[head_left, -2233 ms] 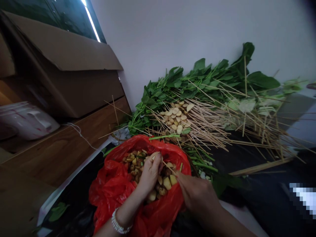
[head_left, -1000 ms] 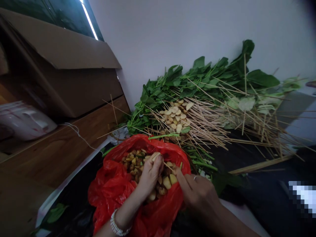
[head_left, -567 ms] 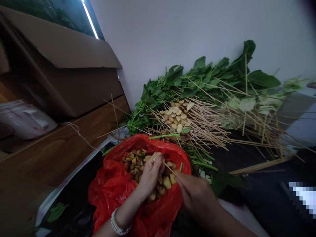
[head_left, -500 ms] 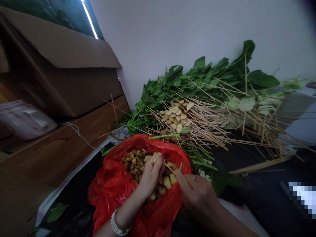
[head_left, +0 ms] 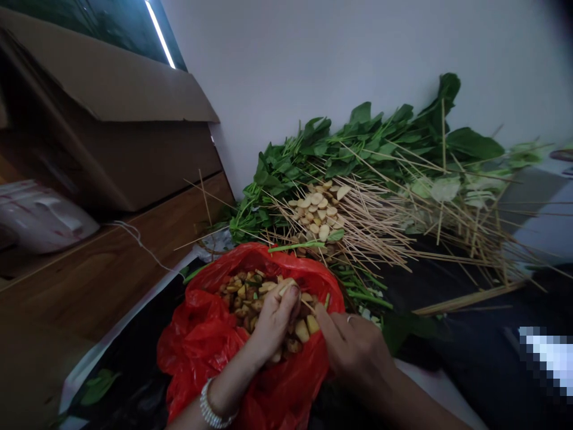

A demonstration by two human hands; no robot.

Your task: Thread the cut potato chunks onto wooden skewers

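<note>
My left hand (head_left: 274, 319), with a beaded bracelet at the wrist, is closed around a pale potato slice (head_left: 287, 286) over the open red plastic bag (head_left: 197, 334). Cut potato pieces (head_left: 244, 294), some with brown skin, fill the bag. My right hand (head_left: 356, 343), a ring on one finger, pinches a thin wooden skewer (head_left: 308, 306) at the bag's right rim. The skewer's tip runs toward the slice and is hidden behind my left fingers, so I cannot tell how deep it sits.
Behind the bag lie skewered potato slices (head_left: 320, 209) with many bare stick ends (head_left: 380, 233). Leafy green stems (head_left: 290, 161) line the wall, and pale cabbage-like leaves (head_left: 447, 188) lie to the right. At left are a cardboard box (head_left: 152, 149) and a white plastic tub (head_left: 45, 215).
My right hand and the skewer have shifted very slightly toward my left hand. Both hands keep their grips, and the whole view has slid a little to the left.
</note>
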